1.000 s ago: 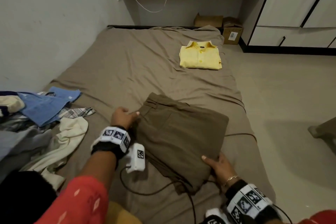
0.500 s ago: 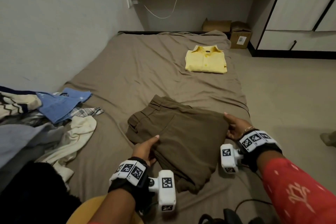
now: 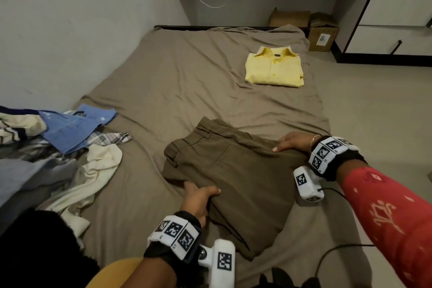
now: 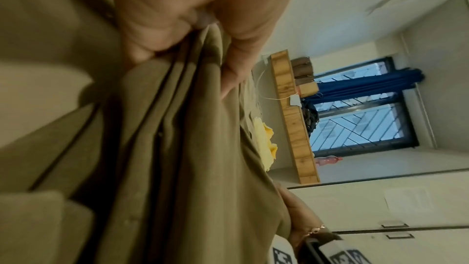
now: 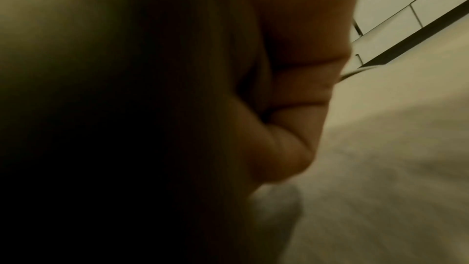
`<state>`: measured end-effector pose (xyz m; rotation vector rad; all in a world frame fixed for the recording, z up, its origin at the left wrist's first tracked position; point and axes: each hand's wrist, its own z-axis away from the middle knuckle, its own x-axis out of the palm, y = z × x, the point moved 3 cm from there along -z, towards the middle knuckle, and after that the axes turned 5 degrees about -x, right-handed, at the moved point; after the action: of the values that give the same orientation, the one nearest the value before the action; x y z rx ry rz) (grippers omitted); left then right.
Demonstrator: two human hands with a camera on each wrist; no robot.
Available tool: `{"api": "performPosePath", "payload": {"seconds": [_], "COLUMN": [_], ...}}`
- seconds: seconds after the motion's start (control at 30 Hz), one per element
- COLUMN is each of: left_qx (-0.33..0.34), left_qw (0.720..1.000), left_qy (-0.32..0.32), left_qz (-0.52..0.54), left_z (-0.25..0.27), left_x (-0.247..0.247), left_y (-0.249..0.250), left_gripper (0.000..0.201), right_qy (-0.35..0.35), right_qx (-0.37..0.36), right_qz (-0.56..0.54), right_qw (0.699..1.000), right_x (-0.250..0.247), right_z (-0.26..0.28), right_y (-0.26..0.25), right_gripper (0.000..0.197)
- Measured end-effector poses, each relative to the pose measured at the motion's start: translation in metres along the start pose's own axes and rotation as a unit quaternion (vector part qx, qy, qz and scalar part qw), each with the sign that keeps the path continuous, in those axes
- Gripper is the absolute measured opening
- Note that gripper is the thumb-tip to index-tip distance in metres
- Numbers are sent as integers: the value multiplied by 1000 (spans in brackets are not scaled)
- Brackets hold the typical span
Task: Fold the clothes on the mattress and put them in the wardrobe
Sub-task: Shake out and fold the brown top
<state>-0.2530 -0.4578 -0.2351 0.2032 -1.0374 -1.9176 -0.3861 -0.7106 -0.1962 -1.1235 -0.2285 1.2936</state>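
The folded brown trousers (image 3: 233, 182) lie on the mattress (image 3: 187, 82), near its front end, and serve here as the landmark. The left hand (image 3: 198, 199) grips their near-left edge, thumb on top and fingers tucked under the stacked layers, as the left wrist view shows plainly. The right hand (image 3: 294, 142) sits at their far-right edge, thumb laid over the cloth; its fingers seem to be under the fold, though the right wrist view is too dark and blurred to confirm it. Beyond the trousers, toward the far end of the mattress, a yellow shirt (image 3: 273, 69) lies already folded. To the left of the trousers a heap of unfolded clothes (image 3: 70, 142) waits, a blue piece and a cream one among them. The white wardrobe (image 3: 397, 7) stands well beyond and to the right of the trousers, across the floor. Judging from this, two garments are folded, none is stowed, and the heap is still to be done; the trousers look ready to be lifted.
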Motion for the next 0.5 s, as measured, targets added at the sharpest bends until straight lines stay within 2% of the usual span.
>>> {"api": "performPosePath", "payload": {"seconds": [0.1, 0.17, 0.23, 0.27, 0.3, 0.33, 0.37, 0.4, 0.47, 0.5], "left_qx": [87, 121, 109, 82, 48, 15, -7, -6, 28, 41], "left_qw": [996, 991, 992, 994, 995, 995, 994, 993, 992, 990], "left_qy": [-30, -46, -39, -31, -27, -21, -19, -18, -26, -45], "left_qz": [-16, -31, -48, -62, -83, -98, -107, -112, -122, -130], "left_z": [3, 1, -6, -8, -10, -10, -9, -8, -5, -1], "left_x": [5, 2, -7, -13, -20, -26, -30, -34, -34, -31], "left_y": [34, 53, 55, 48, 37, 26, 18, 14, 14, 17], "left_gripper": [54, 55, 50, 47, 49, 63, 81, 89, 89, 95], "right_qy": [17, 42, 54, 50, 40, 30, 35, 48, 77, 75], "right_qx": [-58, -92, -67, -41, -8, 22, 44, 63, 77, 77], "right_qz": [-59, -102, -138, -143, -140, -138, -147, -166, -214, -218], "right_qw": [996, 990, 987, 988, 989, 990, 987, 983, 971, 970], "right_x": [2, 6, 16, 25, 35, 43, 49, 53, 59, 61], "right_z": [23, 47, 67, 72, 75, 76, 75, 75, 74, 74], "right_y": [-5, 0, 16, 28, 40, 46, 50, 50, 41, 34], "right_gripper": [5, 40, 63, 73, 81, 83, 76, 63, 38, 33]}}
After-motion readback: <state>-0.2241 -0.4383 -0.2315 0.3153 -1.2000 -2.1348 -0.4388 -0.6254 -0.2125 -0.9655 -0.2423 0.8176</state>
